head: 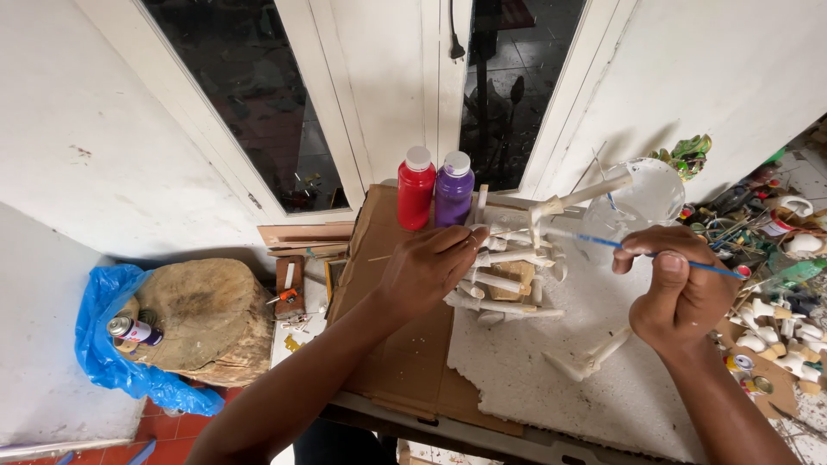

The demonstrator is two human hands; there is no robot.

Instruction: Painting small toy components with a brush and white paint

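Near the bench's back edge, by a red bottle (416,189) and a purple bottle (454,188), the left hand (426,269) grips a white stick-built model (508,267), likely light and fragile, best held by its thicker base sticks, while the right hand (680,297) pinches a thin blue paintbrush (655,255).

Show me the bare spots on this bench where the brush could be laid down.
Free: the white foam sheet between the left hand and the right hand, and the cardboard below the left wrist, toward the front edge. Crowded: the right edge, heaped with small white figures and tools; behind, the red bottle, purple bottle and white stick model.
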